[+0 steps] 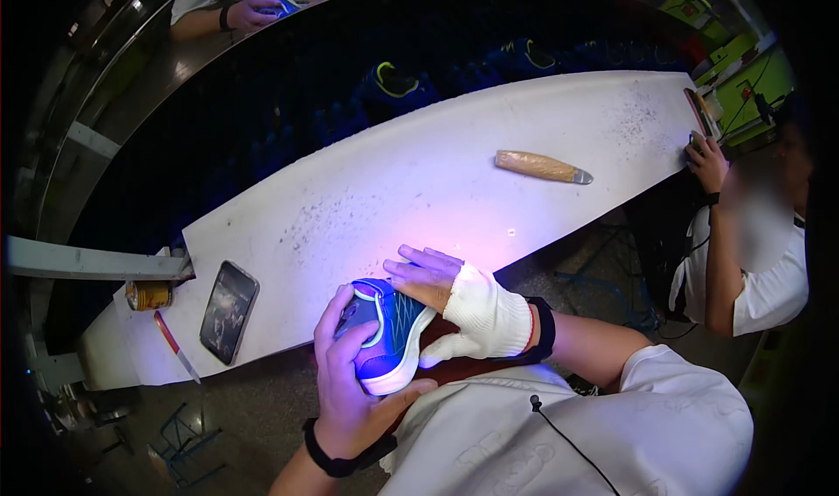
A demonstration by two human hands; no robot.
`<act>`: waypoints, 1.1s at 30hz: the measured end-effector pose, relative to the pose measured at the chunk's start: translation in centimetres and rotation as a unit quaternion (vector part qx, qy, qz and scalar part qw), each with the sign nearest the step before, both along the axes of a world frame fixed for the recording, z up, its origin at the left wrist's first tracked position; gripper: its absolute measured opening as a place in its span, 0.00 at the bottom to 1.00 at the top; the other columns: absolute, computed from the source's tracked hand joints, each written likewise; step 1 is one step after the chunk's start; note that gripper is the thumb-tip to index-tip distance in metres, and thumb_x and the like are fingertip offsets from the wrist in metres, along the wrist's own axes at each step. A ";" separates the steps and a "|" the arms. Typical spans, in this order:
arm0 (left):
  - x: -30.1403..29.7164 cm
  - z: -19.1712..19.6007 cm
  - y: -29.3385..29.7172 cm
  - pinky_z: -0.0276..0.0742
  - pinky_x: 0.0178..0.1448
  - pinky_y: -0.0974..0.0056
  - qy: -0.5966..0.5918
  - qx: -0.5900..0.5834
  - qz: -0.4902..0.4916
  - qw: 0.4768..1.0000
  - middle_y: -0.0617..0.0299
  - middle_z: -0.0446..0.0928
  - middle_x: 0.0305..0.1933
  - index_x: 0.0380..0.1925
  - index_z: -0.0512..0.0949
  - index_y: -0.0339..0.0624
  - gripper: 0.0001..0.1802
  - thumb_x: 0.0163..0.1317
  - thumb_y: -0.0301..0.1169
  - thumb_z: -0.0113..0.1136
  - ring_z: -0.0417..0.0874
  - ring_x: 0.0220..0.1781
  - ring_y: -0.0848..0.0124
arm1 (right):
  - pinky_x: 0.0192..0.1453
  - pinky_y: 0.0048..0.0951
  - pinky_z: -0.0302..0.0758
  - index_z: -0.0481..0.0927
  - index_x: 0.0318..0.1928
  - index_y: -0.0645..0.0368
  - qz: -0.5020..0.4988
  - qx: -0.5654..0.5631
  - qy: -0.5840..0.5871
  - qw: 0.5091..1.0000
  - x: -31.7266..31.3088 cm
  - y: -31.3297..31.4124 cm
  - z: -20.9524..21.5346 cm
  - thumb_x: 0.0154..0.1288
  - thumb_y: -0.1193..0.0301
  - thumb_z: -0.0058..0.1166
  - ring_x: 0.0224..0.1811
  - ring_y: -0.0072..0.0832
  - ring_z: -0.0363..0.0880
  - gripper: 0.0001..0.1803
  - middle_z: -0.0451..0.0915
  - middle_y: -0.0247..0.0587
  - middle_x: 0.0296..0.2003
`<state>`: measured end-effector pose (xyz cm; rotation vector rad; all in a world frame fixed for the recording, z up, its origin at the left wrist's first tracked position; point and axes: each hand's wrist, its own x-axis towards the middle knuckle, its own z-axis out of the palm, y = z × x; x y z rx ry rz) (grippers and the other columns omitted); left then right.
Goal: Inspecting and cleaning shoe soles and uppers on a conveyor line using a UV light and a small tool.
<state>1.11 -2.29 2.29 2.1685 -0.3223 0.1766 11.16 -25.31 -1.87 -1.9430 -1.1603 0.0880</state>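
A blue sneaker [393, 337] with white crossed lines on its side and a white sole is held in front of my body. Around its lower left side, my left hand [350, 369] is closed, with fingers on the upper and the thumb below by the sole. My right hand [463, 308], in a white fingerless glove, lies against the shoe's right side. Its bare fingers stretch out over the upper, and the thumb is near the sole. Purple light falls on the shoe and both hands. Part of the shoe is hidden beneath my right hand.
On the white table [350, 181] lie a phone [230, 312], a red-handled knife [175, 346] and a wrapped tan tool [542, 166]. A tin [149, 295] stands at the left. Behind runs a dark belt with shoes [395, 81]. Co-workers [743, 234] are right and across.
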 end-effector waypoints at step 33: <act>-3.3 -3.1 -2.1 0.73 0.75 0.48 0.038 -0.152 0.257 0.954 0.44 0.68 0.73 0.50 0.69 0.47 0.30 0.54 0.23 0.79 0.74 0.73 0.53 | 0.79 0.45 0.70 0.83 0.60 0.62 -0.124 0.066 0.341 0.930 -2.0 2.6 -0.3 0.59 0.71 0.70 0.77 0.46 0.72 0.26 0.80 0.50 0.68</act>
